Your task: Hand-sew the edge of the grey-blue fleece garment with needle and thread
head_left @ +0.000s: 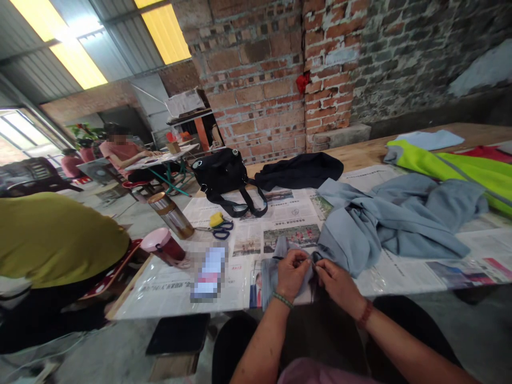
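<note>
Both hands meet at the near edge of a newspaper-covered table. My left hand [294, 272], with a green bracelet at the wrist, is closed in a pinch on a piece of grey cloth [272, 274]. Close against it on the right, my right hand [336, 281] has its fingertips pressed together at the same cloth's edge. Anything small between the fingertips is too fine to make out. A larger heap of grey fabric [394, 216] lies just beyond my right hand.
On the table [160, 293] stand a steel flask [171, 214] and a pink-lidded cup [164, 246], near scissors [222, 230], a blurred phone [208, 273], a black bag [222, 172], dark cloth [300, 169] and a yellow-green garment [452, 168]. A person in olive [60, 240] sits at left.
</note>
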### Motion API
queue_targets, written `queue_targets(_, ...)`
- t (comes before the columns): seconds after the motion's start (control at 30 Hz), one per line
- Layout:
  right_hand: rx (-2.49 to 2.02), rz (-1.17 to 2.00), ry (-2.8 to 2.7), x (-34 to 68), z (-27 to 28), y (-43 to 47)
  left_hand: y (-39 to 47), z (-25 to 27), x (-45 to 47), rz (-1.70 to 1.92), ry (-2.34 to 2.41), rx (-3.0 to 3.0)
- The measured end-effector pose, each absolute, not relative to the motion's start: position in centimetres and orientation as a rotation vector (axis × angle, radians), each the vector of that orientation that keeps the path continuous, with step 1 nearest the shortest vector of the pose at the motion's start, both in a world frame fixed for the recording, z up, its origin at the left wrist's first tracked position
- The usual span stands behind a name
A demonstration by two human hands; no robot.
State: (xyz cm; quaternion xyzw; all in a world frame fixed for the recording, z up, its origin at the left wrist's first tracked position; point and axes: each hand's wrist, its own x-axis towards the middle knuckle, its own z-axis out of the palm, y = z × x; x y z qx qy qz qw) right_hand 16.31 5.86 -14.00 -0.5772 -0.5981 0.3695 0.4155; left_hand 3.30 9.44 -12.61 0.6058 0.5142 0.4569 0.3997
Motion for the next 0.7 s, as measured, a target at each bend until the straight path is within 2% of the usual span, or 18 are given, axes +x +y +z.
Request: queue_targets(0.7, -1.421, 0.959, -1.418, 16.57, -14.57, 5.96, 9.3, -12.45, 3.15, 1.125, 1.116, 1.877)
